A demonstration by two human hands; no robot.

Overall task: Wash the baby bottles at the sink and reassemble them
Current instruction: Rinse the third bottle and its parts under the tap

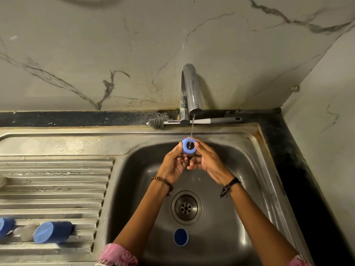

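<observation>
A blue screw ring of a baby bottle sits under a thin stream of water from the chrome tap. My left hand and my right hand both pinch the ring by its sides, above the steel sink basin. A blue bottle body stands upright in the basin near its front, below the drain. Another blue bottle lies on its side on the ribbed drainboard, with a clear teat next to it.
A bottle brush lies along the back ledge behind the tap. A further blue piece shows at the left edge of the drainboard. Marble walls close in the back and right.
</observation>
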